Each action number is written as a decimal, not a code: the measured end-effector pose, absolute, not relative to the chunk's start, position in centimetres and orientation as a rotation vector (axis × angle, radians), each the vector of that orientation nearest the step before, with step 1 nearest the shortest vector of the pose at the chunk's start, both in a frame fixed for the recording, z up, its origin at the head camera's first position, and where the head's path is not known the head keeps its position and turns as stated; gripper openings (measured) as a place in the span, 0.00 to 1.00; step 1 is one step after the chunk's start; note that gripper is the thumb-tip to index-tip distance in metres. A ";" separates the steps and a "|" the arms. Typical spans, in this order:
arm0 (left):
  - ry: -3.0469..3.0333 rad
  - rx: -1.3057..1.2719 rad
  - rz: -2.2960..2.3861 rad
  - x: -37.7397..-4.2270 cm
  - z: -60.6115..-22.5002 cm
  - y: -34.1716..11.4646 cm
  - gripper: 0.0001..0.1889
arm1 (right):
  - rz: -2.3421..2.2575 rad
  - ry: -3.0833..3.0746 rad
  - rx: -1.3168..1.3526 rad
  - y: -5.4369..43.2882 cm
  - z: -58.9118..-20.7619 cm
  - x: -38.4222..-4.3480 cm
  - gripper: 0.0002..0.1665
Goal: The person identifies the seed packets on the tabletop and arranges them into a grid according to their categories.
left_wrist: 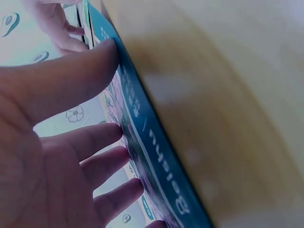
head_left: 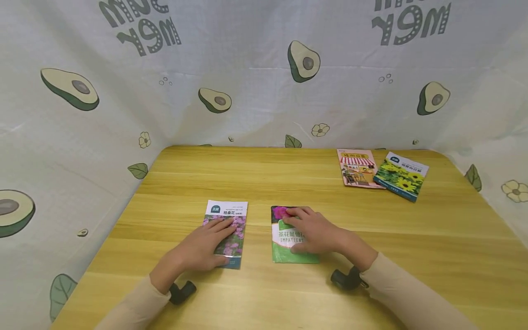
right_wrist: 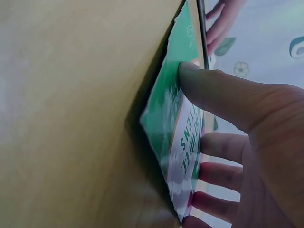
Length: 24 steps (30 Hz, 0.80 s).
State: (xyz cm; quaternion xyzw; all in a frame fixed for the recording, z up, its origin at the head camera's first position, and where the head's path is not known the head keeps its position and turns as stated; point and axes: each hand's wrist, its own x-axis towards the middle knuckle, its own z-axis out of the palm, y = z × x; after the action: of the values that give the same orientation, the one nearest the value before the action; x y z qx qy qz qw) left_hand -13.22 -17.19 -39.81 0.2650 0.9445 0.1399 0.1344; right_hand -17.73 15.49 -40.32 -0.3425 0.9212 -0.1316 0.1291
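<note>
One flat, rectangular purple-flowered packet point(head_left: 237, 239) lies beneath the left hand point(head_left: 204, 246), one green-and-white packet with a magenta flower point(head_left: 285, 248) beneath the right hand point(head_left: 316, 232) — fingers of both spread. Two more overlap far right on the wooden tabletop point(head_left: 255, 293): one pink awning-printed packet point(head_left: 357, 169), one yellow-flowered packet point(head_left: 402, 177)

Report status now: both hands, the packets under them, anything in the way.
Left hand on purple-flower packet. Right hand on green-and-white packet. Pink packet, yellow-flower packet far right, seemingly not in the way.
</note>
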 end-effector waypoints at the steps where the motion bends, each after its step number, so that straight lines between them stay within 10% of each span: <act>1: 2.737 0.773 0.403 -13.3 -39.8 -17.0 0.40 | -0.381 2.684 -0.994 15.5 -40.3 -17.7 0.46; 24: 2.701 0.700 0.358 -13.7 -39.6 -14.8 0.39 | -0.326 2.731 -1.026 14.6 -40.4 -16.8 0.47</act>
State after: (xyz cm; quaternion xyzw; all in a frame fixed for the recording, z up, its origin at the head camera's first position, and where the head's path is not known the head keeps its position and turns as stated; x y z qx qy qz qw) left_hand -13.71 -14.80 -39.56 0.2453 0.9473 0.1256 0.1633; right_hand -16.77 14.58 -40.45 -0.3475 0.9254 -0.1105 0.1031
